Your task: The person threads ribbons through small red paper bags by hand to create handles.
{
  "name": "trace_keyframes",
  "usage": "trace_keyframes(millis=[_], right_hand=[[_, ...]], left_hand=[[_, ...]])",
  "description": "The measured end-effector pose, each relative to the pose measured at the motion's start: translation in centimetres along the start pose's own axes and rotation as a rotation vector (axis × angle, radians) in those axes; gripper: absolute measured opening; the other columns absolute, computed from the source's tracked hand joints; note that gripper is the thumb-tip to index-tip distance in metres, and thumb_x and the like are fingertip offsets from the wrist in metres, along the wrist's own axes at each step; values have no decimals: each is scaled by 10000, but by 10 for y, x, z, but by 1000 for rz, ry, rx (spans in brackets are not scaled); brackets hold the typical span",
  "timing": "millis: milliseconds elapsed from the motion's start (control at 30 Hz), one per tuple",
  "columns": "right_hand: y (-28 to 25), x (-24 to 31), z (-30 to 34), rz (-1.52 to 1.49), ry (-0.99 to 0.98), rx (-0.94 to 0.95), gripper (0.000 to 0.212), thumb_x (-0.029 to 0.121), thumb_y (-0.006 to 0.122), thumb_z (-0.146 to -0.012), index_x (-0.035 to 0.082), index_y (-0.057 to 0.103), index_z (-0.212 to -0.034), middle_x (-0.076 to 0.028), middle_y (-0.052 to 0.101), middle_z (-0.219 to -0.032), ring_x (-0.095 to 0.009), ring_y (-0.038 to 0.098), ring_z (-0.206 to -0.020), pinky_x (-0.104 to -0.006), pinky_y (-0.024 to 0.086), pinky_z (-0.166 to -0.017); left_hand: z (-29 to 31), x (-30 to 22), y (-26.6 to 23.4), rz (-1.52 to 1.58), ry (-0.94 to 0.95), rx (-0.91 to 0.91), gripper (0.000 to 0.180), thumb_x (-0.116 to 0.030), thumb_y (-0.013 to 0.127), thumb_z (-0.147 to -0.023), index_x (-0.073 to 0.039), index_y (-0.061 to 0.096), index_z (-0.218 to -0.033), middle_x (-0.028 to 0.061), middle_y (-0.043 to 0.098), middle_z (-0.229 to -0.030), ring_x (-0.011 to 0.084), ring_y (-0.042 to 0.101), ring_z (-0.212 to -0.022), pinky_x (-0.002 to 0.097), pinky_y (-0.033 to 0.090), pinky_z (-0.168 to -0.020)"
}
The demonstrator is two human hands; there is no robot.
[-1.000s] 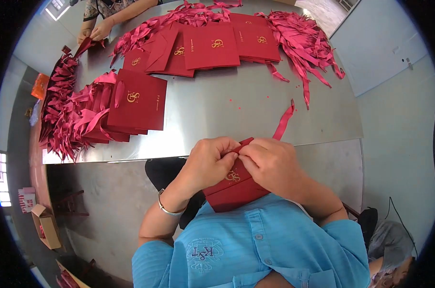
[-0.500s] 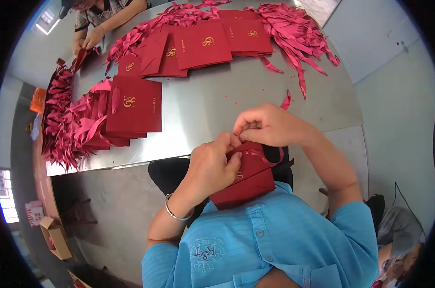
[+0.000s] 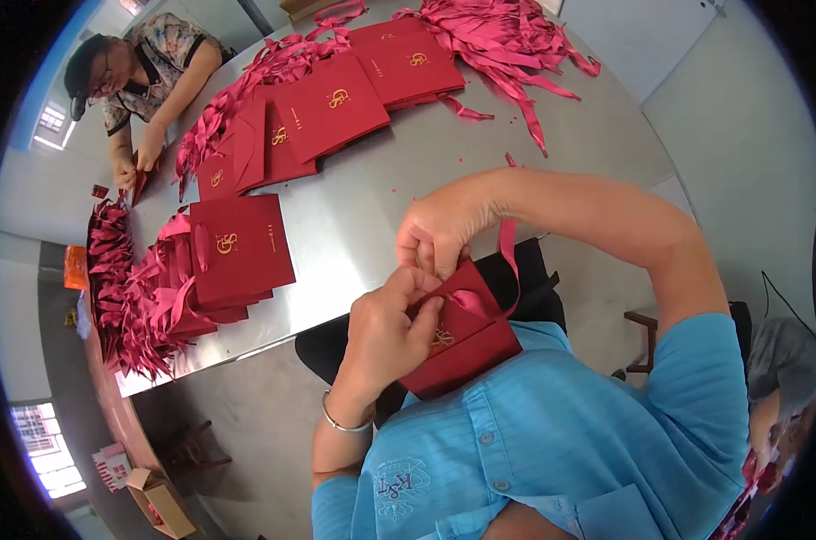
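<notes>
A small dark-red paper gift bag with gold print rests against my blue shirt, tilted. My left hand is closed on its upper left part, with the thumb lying on the front panel. At the bag's top edge my right hand is bent down with its fingers pinched together close to the left fingertips; what they hold is hidden. A pink-red ribbon crosses the bag front, loops off its right side and rises behind my right wrist.
On the metal table stand a stack of red bags with ribbons, more flat bags and a heap of loose ribbons. Across the far left corner a co-worker handles a red piece. An open carton sits lower left.
My view has turned, so the table things sit further left and the co-worker shows more fully. My right hand has swung over the bag's top edge, fingers pointing down; the left keeps its grip.
</notes>
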State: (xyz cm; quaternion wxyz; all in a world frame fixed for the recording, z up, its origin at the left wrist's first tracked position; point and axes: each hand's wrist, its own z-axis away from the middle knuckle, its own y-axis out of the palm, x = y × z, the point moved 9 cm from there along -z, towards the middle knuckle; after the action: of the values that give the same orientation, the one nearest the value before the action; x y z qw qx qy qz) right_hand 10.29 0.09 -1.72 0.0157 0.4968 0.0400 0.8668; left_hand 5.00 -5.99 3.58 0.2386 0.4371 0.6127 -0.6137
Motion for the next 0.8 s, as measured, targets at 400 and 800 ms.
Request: trace_keyframes(millis=[400,800], right_hand=[[-38,-10,13,-43,-38,-460,291,40,613,-805,-37,564,-1081,-93,680,-819,-144,626,-623,-266,511,-534],[-64,-4,18,-18,-193,-742,223,48,606,-851,-22,557,-1057,-76,642,-812,-114,586,-672,-259,500,-599]], left_hand=[[-8,23,19,230,-96,140,97,80,578,-888,49,568,-980,29,656,-794,36,563,-692,190,452,-592],[-9,40,22,339,-181,147,101,75,577,-900,51,562,-998,32,657,-830,37,570,-732,184,457,-619]])
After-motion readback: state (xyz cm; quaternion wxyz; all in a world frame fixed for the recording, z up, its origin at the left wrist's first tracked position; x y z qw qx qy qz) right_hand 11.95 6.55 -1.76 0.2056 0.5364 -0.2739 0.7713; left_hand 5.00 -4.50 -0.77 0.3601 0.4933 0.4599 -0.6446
